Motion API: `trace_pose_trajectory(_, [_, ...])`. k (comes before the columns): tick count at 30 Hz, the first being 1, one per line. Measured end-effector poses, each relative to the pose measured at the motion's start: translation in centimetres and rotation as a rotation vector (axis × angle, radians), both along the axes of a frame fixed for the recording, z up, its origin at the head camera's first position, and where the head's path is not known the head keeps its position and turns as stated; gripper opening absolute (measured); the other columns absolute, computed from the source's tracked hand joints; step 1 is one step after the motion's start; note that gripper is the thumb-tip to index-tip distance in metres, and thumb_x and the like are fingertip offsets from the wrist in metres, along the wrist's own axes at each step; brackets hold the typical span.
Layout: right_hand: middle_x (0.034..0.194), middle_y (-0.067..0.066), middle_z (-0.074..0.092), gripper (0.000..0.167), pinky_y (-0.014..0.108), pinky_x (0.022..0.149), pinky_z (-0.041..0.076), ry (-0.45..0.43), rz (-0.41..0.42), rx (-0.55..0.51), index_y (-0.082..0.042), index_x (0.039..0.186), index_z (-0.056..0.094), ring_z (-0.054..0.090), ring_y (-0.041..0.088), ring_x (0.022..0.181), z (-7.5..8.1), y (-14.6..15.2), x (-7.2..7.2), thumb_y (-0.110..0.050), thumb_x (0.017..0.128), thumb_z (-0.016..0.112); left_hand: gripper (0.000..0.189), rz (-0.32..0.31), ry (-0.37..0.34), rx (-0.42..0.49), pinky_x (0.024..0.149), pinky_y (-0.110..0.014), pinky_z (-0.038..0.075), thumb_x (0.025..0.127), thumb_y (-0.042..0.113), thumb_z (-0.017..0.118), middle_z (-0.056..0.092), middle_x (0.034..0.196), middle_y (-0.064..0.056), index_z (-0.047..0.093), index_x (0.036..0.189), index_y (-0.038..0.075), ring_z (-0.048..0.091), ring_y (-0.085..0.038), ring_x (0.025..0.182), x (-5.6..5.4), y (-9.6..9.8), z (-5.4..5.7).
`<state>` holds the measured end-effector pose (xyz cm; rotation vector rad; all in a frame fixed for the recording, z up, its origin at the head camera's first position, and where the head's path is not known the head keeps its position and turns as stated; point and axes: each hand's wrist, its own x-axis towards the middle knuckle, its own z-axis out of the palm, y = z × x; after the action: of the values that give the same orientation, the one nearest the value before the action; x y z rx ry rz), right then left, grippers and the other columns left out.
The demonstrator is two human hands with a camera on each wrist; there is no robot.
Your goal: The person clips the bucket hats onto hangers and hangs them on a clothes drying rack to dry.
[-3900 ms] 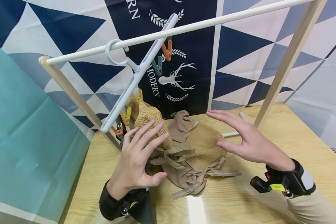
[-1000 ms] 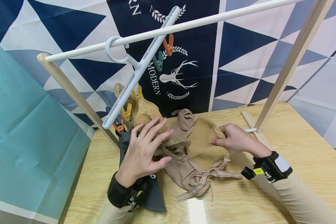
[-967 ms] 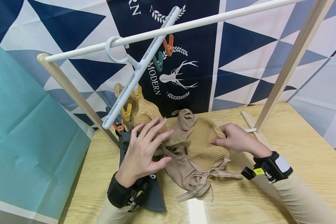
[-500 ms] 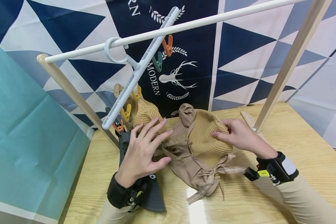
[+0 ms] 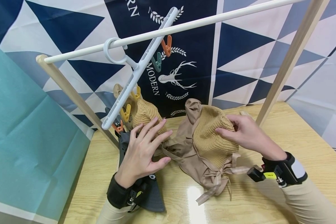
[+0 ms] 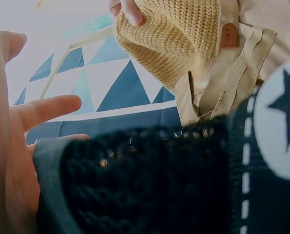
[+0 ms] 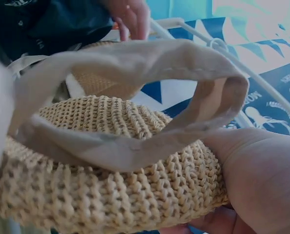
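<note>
My right hand [image 5: 247, 133] pinches the straw-knit crown of a sun hat [image 5: 214, 137] with a beige cloth brim and ribbon ties. The hat is tilted up, its brim trailing to the left and front. In the right wrist view a beige fabric loop [image 7: 130, 151] crosses the knit. My left hand [image 5: 142, 152] is spread, its fingers in front of a similar straw hat [image 5: 147, 112] hung by yellow clips [image 5: 126, 112]. Partly behind that hand is a dark hat [image 5: 154, 196] with a star badge; the left wrist view shows its dark knit [image 6: 149, 175] close up.
A pale blue clip hanger [image 5: 137, 73] hooks over a white rod [image 5: 207, 22] on a wooden frame [image 5: 294, 56]. Green [image 5: 157, 62] and orange [image 5: 166, 46] clips hang from its far end with nothing in them. Below is the wooden table [image 5: 296, 124]; a patterned cloth stands behind.
The right hand, earlier apart from the loose sun hat, grips its crown and has shifted it to the right, raising it somewhat. The left hand has barely moved over the last second.
</note>
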<state>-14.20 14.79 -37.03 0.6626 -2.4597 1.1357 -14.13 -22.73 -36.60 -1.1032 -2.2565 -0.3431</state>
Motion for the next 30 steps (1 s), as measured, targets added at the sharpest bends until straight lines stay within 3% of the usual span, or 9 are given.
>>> trace_pose_trajectory(8, [0.069,-0.014,0.041,0.033,0.021,0.055,0.037,0.020,-0.009,0.009,-0.018,0.081,0.061,0.040,-0.003,0.061,1.0,0.4,0.9,-0.001,0.091,0.088,0.083,-0.003,-0.007,0.003,0.119,-0.072,0.040,0.112,0.080,0.021,0.060,0.170,-0.008,0.071,0.150,0.024,0.050,-0.031,0.163,-0.1,0.0,-0.1])
trace_pose_trajectory(17, [0.066,-0.010,0.045,0.039,0.021,0.055,0.034,0.168,-0.016,-0.023,-0.020,0.080,0.063,0.041,-0.005,0.064,2.2,1.2,2.3,0.007,0.083,0.090,0.083,-0.004,-0.015,0.003,0.120,-0.071,0.040,0.112,0.080,0.021,0.058,0.172,-0.006,0.072,0.149,0.024,0.049,-0.031,0.164,0.0,0.0,0.0])
trace_pose_trajectory(24, [0.075,-0.019,0.062,0.034,0.013,0.057,0.042,0.222,-0.037,-0.037,-0.016,0.094,0.078,0.050,-0.007,0.061,3.4,1.6,3.6,0.013,0.079,0.089,0.084,-0.006,-0.003,0.003,0.119,-0.071,0.040,0.112,0.080,0.021,0.061,0.169,-0.008,0.073,0.148,0.023,0.050,-0.031,0.163,-0.1,0.0,0.0])
trace_pose_trajectory(28, [0.076,-0.014,0.062,0.026,0.011,0.060,0.043,0.261,-0.008,-0.015,-0.016,0.093,0.076,0.050,-0.008,0.062,3.4,1.7,3.5,0.005,0.086,0.090,0.083,-0.004,-0.005,0.001,0.119,-0.070,0.040,0.112,0.080,0.022,0.060,0.170,-0.007,0.072,0.149,0.025,0.050,-0.031,0.163,0.0,0.0,0.0])
trace_pose_trajectory(30, [0.078,-0.010,0.067,0.013,0.010,0.063,0.044,0.284,0.009,-0.002,-0.016,0.094,0.077,0.051,-0.009,0.064,3.4,1.7,3.4,-0.012,0.097,0.089,0.083,-0.005,-0.009,0.000,0.120,-0.070,0.040,0.112,0.080,0.021,0.059,0.171,-0.006,0.072,0.149,0.025,0.049,-0.031,0.164,0.0,0.0,0.0])
